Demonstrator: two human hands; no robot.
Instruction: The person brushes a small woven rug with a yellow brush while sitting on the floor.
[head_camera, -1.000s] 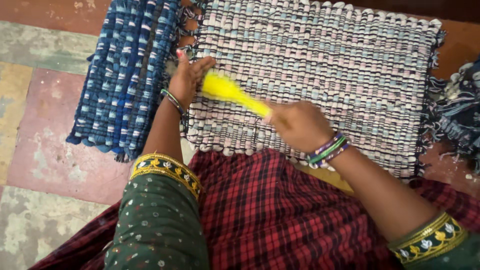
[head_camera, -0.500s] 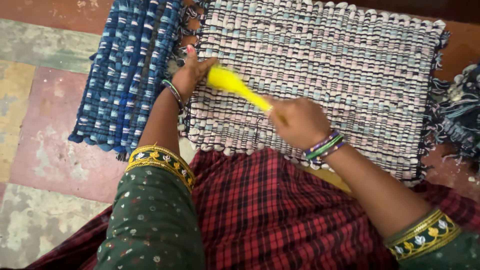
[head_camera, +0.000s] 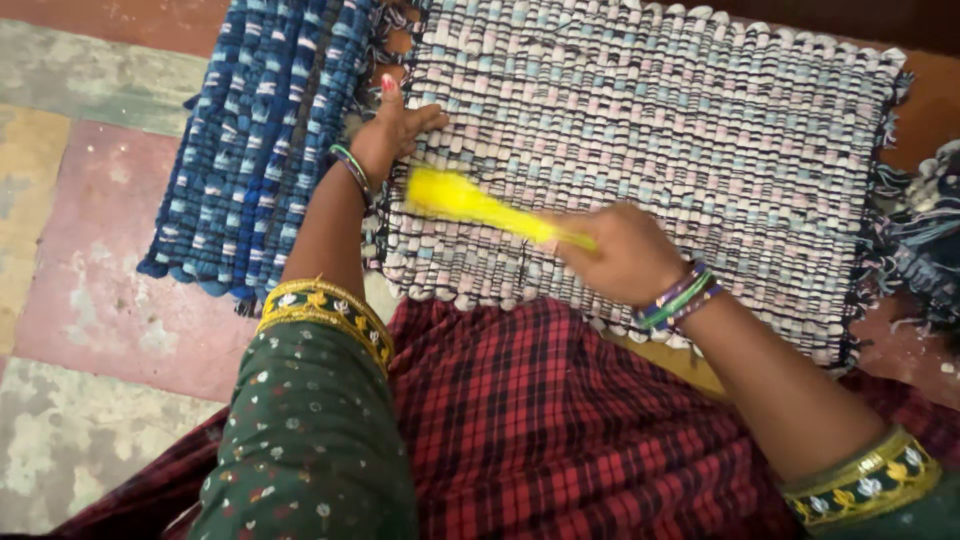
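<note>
Seen from the head camera, a person seated on a patchy, worn floor (head_camera: 90, 300) works over a pale woven rag mat (head_camera: 680, 130) of pink, light blue and white strips crossed by dark threads. The right hand (head_camera: 622, 255) is clenched around the handle of a yellow brush (head_camera: 470, 203), whose blurred head hangs just above the mat's near left corner, pointing toward the left hand. The left hand (head_camera: 395, 130) lies released and flat, fingers spread, pressing down on the pale mat's left edge, right where it meets a blue woven mat (head_camera: 260, 140) lying alongside. Striped bangles circle both wrists, and dark green sleeves with yellow embroidered cuffs cover the forearms. A red and black checked cloth (head_camera: 540, 430) spreads across the person's lap, its upper edge touching the near border of the pale mat. At the far right edge of the view, a tangle of dark blue and white fabric strips (head_camera: 925, 240) sits just beside the mat's fringe.
</note>
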